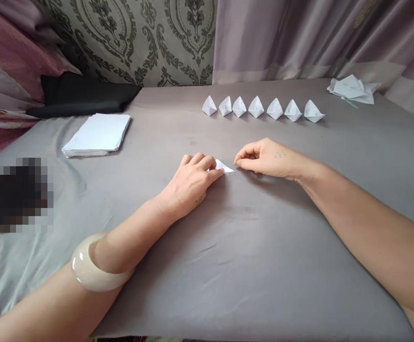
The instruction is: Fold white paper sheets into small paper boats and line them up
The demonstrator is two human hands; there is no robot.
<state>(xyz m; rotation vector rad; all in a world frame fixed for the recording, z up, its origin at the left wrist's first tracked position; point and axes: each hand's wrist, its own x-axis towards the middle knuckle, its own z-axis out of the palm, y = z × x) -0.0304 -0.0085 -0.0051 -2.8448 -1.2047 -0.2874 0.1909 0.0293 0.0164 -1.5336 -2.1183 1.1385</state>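
My left hand, with a cream bangle on its forearm, is closed on a small folded white paper. Its thumb and fingers hold the paper down on the grey cloth, and they hide the left part of it. Only a pointed triangular end shows to the right of the thumb. Just beyond that point is my right hand, its thumb and fingertips drawn together in a pinch. Nothing shows between them, and they look slightly apart from the paper.
Several folded white paper boats stand in a row farther back. A stack of white paper sheets lies at the left, in front of a black cloth. Loose white papers and a thin green stick lie at the back right.
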